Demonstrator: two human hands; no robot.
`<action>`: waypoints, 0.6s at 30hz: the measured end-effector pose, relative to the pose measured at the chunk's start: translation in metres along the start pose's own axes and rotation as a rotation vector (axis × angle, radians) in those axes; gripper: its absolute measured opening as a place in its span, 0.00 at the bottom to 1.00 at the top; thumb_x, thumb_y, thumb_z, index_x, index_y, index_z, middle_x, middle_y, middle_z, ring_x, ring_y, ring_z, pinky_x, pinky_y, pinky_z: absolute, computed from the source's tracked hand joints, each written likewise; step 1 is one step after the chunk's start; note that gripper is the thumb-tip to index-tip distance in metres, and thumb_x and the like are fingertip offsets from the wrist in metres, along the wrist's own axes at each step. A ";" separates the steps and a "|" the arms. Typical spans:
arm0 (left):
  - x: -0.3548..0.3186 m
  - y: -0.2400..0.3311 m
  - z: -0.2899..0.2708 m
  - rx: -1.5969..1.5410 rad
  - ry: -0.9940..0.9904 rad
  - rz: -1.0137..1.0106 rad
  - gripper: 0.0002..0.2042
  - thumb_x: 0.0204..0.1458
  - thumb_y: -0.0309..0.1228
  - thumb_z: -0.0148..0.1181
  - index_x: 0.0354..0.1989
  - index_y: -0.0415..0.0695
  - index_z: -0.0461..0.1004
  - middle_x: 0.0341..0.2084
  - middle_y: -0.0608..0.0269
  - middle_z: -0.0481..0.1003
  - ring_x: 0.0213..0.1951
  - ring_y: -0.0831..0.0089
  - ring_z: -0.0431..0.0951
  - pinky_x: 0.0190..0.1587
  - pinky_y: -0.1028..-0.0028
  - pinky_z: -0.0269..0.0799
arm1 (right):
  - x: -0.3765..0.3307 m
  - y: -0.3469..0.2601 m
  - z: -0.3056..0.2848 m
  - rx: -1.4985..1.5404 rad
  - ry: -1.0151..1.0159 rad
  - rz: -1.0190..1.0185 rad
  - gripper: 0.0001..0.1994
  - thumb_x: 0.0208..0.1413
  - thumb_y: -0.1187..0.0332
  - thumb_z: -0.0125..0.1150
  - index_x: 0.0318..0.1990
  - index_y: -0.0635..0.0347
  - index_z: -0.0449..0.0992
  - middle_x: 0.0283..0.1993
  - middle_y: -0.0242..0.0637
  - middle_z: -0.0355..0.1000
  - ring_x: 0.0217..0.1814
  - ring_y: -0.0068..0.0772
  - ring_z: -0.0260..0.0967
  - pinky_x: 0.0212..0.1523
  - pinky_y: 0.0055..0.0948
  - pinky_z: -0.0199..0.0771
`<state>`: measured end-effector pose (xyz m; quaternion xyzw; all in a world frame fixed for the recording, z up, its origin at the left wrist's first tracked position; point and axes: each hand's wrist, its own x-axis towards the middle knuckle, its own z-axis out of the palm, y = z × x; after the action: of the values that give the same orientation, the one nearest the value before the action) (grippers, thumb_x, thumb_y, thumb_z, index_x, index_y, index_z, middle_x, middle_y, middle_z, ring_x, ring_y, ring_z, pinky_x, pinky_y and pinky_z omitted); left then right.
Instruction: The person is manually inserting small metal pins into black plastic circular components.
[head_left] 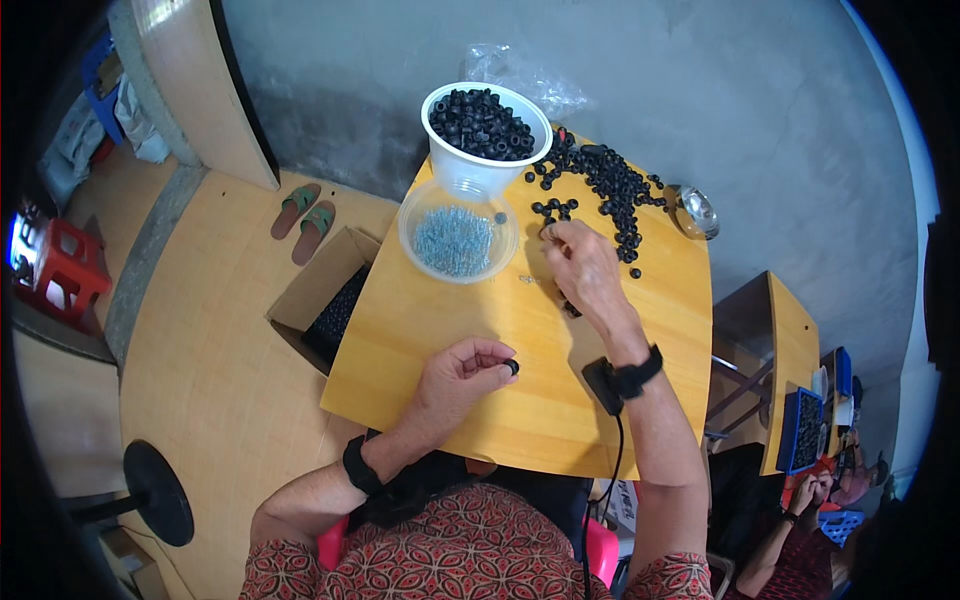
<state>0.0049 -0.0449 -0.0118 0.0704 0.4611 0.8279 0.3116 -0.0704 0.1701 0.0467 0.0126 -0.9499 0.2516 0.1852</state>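
Note:
My left hand (pixel 457 388) is over the near part of the yellow wooden table (pixel 450 340), thumb and fingers closed on a small round black cap-like part (pixel 512 366). Farther off and to the right, my right hand (pixel 588 268) has its fingertips pinched together beside a few loose black parts (pixel 553 208). What those fingertips hold, if anything, is hidden. Left of that hand stands a clear plastic bowl (pixel 408 244) with many small bluish metal pins or screws (pixel 453 241). Behind it, a white bucket (pixel 470 176) is filled with hollow black parts (pixel 482 124).
A pile of black parts (pixel 615 180) spreads over the far right of the table, near a shiny metal bowl (pixel 696 212). A clear plastic bag (pixel 525 80) lies by the wall. An open cardboard box (pixel 318 280) stands left. Another person's hands (pixel 812 492) are at lower right.

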 end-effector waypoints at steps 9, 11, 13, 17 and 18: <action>0.000 -0.004 -0.001 0.077 -0.012 -0.012 0.13 0.54 0.19 0.59 0.48 0.35 0.72 0.41 0.61 0.75 0.44 0.75 0.76 0.53 0.74 0.74 | 0.027 0.000 0.043 -0.170 -0.192 0.112 0.06 0.49 0.69 0.57 0.30 0.61 0.78 0.34 0.52 0.76 0.39 0.55 0.74 0.41 0.47 0.74; -0.002 -0.002 -0.001 0.042 0.004 -0.004 0.13 0.54 0.19 0.60 0.48 0.35 0.73 0.41 0.61 0.75 0.44 0.75 0.76 0.53 0.74 0.73 | 0.025 -0.003 0.040 -0.219 -0.202 0.088 0.05 0.48 0.71 0.57 0.29 0.62 0.77 0.33 0.50 0.76 0.38 0.55 0.74 0.40 0.46 0.74; -0.002 0.002 0.001 0.008 0.020 0.002 0.13 0.54 0.19 0.60 0.48 0.35 0.73 0.41 0.61 0.76 0.44 0.75 0.76 0.53 0.75 0.73 | 0.018 -0.005 0.033 -0.206 -0.169 0.001 0.04 0.47 0.71 0.56 0.27 0.62 0.75 0.32 0.49 0.75 0.37 0.55 0.73 0.40 0.48 0.73; -0.001 0.007 0.002 0.028 0.038 -0.032 0.11 0.54 0.20 0.60 0.46 0.36 0.74 0.40 0.61 0.76 0.43 0.75 0.77 0.51 0.76 0.74 | -0.016 -0.029 -0.015 0.073 -0.214 0.201 0.05 0.50 0.72 0.60 0.28 0.65 0.72 0.29 0.45 0.72 0.30 0.37 0.71 0.32 0.31 0.70; -0.001 0.006 0.000 0.011 0.042 -0.038 0.11 0.54 0.20 0.60 0.46 0.37 0.74 0.40 0.61 0.77 0.43 0.75 0.77 0.50 0.77 0.74 | -0.027 -0.039 -0.023 0.082 -0.225 0.198 0.05 0.50 0.72 0.60 0.28 0.65 0.72 0.29 0.45 0.72 0.30 0.37 0.71 0.32 0.31 0.70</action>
<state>0.0030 -0.0480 -0.0071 0.0461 0.4733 0.8207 0.3169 -0.0327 0.1454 0.0740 -0.0455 -0.9501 0.3044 0.0514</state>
